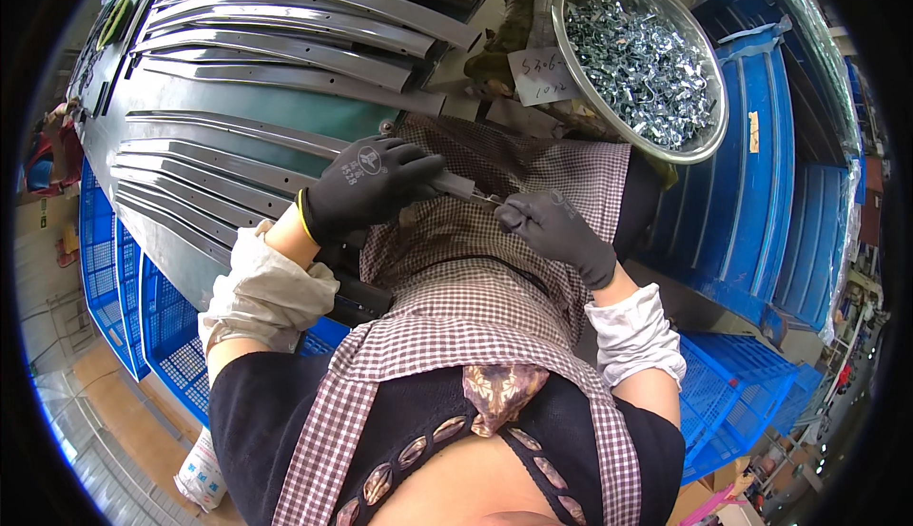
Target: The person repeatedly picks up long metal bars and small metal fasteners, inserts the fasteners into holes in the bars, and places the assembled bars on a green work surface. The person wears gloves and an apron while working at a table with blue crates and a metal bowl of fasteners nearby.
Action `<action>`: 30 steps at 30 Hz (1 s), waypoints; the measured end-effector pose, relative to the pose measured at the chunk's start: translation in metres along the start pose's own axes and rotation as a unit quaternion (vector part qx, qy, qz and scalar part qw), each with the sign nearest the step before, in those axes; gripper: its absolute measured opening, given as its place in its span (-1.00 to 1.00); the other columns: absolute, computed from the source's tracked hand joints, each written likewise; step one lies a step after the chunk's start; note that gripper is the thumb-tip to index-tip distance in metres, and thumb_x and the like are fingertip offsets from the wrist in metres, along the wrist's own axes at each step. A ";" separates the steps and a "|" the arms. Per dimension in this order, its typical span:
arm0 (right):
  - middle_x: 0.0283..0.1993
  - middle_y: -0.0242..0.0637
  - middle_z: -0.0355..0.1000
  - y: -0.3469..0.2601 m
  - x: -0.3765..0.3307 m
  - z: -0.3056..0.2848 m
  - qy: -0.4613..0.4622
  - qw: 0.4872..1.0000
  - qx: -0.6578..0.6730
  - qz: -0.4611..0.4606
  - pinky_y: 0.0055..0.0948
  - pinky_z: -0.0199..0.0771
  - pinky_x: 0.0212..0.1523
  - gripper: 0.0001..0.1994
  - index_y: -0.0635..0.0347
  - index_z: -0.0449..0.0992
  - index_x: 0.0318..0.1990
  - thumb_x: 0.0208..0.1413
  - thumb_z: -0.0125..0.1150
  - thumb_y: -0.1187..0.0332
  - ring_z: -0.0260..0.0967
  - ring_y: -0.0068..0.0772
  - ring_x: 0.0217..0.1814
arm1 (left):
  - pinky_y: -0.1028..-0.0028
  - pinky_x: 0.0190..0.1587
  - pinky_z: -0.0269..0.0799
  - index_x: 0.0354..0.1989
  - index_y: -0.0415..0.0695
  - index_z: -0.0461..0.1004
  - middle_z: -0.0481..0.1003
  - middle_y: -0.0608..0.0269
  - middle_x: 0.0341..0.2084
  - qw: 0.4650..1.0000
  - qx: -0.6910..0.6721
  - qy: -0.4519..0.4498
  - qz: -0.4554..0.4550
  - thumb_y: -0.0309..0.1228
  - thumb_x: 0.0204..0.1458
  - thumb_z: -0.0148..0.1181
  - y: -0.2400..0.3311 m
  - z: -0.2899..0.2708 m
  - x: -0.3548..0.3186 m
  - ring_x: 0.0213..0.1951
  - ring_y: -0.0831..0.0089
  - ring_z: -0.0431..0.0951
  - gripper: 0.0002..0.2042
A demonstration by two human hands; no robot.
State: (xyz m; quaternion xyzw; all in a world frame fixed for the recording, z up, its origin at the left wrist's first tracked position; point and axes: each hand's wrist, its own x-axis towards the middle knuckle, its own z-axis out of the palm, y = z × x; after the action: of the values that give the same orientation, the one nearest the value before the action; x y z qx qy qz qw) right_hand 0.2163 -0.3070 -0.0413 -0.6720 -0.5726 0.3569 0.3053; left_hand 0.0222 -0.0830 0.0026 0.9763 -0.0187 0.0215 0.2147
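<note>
You are holding a long grey metal strip (456,186) across your lap, just above the checked apron (495,269); it is narrow, flat and dull-sheened, and its end is sticking out between your two hands. Your left hand (366,188), in a dark knitted glove with a smooth coated palm, is wrapping around the strip and clenching it. Your right hand (556,233), gloved the same way, is pinching at the strip's tip with fingertips drawn together; whatever small piece may be sitting between them is too small to tell.

Beyond your hands, more strips of the same kind (285,41) are lying side by side on the green table (285,107), long, slightly curved and shiny, fanned in two groups. To the upper right, a round steel bowl (709,146) with a bright rolled rim is holding a heap of small glittering metal clips (637,60). A slip of white paper (542,77) is lying just beside the bowl. Blue plastic crates (761,203) with ribbed and gridded walls are standing on both sides of you.
</note>
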 end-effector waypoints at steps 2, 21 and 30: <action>-0.50 -0.17 0.47 -0.008 0.005 0.003 0.028 0.998 -0.060 -0.023 -0.25 0.39 -0.46 -0.74 0.21 0.55 -0.34 0.25 0.16 0.20 0.43 -0.16 -0.51 | 0.21 -0.19 0.46 0.06 -0.13 0.49 0.57 0.14 -0.25 1.000 -0.006 0.010 0.007 -0.28 0.04 0.29 -0.001 0.001 -0.001 -0.22 0.12 0.57 -0.60; -0.24 -0.10 0.55 0.092 0.009 -0.143 0.296 0.894 -0.314 0.120 -0.15 0.52 -0.16 -0.72 0.14 0.59 -0.14 0.15 0.29 0.15 0.53 -0.12 -0.15 | 0.31 -0.16 0.44 -0.27 -0.24 0.55 0.48 0.09 -0.40 0.918 -0.154 0.225 -0.288 -0.44 0.10 0.19 -0.038 -0.025 -0.082 -0.24 0.14 0.52 -0.87; -0.06 -0.11 0.54 0.164 0.033 -0.171 0.220 0.853 -0.400 0.252 -0.05 0.54 -0.07 -0.66 0.03 0.53 0.02 0.16 0.20 0.10 0.52 0.04 -0.01 | 0.28 -0.01 0.42 -0.12 -0.17 0.57 0.55 0.05 -0.22 0.899 0.005 0.239 -0.367 -0.40 0.10 0.22 -0.050 -0.027 -0.112 -0.09 0.10 0.54 -0.79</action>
State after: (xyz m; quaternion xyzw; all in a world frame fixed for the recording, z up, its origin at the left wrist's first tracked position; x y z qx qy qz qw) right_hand 0.4519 -0.3007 -0.0847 -0.9184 -0.3948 0.0050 0.0273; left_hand -0.0880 -0.0234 0.0003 0.8804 0.3931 0.1738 0.2004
